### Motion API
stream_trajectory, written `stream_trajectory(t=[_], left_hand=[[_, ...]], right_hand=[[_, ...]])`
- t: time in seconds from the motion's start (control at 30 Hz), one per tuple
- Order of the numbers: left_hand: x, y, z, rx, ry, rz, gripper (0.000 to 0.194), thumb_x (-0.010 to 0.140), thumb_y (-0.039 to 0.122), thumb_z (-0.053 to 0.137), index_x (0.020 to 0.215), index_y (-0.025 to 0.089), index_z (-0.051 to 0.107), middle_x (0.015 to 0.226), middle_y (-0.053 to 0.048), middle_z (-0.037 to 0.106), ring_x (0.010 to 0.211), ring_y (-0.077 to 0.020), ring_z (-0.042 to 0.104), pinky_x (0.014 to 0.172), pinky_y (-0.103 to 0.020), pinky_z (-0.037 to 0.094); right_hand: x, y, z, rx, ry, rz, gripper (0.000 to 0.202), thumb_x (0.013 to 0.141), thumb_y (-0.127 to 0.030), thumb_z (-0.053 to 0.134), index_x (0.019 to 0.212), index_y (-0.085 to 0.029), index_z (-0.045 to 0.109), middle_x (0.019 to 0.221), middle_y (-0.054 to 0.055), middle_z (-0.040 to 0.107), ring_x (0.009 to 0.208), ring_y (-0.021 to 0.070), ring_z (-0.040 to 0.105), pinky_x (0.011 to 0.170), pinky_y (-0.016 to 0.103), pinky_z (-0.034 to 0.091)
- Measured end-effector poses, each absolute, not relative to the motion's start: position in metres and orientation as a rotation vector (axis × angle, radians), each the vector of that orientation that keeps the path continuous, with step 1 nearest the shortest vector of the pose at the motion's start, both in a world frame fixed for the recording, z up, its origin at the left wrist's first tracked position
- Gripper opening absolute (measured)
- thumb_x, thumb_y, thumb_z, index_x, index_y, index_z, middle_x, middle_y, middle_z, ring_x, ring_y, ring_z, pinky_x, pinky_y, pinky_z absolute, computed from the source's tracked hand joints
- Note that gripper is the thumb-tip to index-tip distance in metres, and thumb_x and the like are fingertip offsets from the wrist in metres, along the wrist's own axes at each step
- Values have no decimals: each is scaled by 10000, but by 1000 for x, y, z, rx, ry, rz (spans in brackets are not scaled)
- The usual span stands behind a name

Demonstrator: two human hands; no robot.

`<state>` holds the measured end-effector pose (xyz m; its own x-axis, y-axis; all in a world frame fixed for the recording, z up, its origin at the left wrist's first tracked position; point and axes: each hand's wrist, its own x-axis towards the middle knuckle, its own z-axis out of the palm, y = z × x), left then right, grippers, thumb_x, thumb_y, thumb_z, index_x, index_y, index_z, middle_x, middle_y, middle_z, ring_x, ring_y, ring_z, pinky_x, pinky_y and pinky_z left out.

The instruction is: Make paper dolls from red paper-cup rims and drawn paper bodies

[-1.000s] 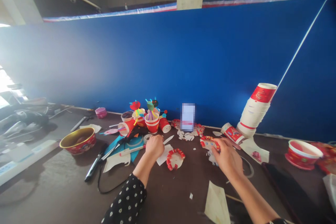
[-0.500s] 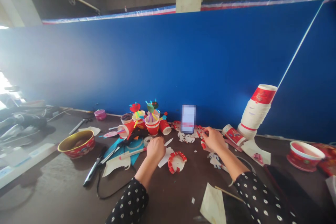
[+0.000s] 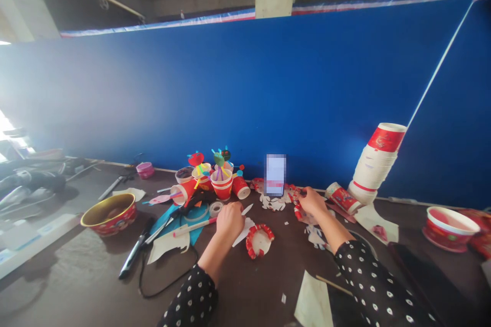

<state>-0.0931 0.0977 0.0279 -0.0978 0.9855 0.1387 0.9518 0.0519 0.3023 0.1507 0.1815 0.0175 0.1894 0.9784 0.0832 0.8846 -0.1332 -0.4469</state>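
My left hand (image 3: 230, 218) is closed in a fist over the table. A pale pointed piece (image 3: 247, 209) shows just beyond its knuckles; whether the hand holds it is hidden. Right beside that hand lies a cut paper-cup piece (image 3: 264, 240), a round white base with red tabs curled around it. My right hand (image 3: 312, 201) reaches further out with its fingertips pinched at a pile of red and white cup pieces (image 3: 297, 210). What lies between those fingertips I cannot make out. A phone (image 3: 275, 176) with a blurred screen stands upright between the hands, white paper scraps (image 3: 273, 202) before it.
Paper cups with insect figures (image 3: 221, 184) stand left of the phone. A tall leaning cup stack (image 3: 376, 163) and a tipped cup (image 3: 342, 197) are on the right. A gold-rimmed bowl (image 3: 111, 214), a pen (image 3: 134, 253) and a roll of tape (image 3: 216, 208) lie leftward.
My left hand has shifted slightly to the right. The right fingertips have drawn closer together at the pile. The view has tilted a little.
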Motion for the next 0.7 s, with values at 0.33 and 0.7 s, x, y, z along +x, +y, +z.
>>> stream_trajectory(t=[0.33,0.7], left_hand=[[-93,100,25,2041,2187,510,127,697,180,516,796,162,594,856,-74,629,832,-207,567,684,-261,389],[-95,102,21,2046,2173,539,146,675,146,502,792,172,586,846,-65,627,827,-209,563,678,-268,387]], right_hand=[[144,186,21,-2096,-1703,386,336,771,-379,437,999,-156,544,855,112,662,768,229,624,583,276,405],[136,190,25,-2145,-1652,391,522,742,-400,463,1213,-188,388,1070,154,587,906,284,578,664,360,414]])
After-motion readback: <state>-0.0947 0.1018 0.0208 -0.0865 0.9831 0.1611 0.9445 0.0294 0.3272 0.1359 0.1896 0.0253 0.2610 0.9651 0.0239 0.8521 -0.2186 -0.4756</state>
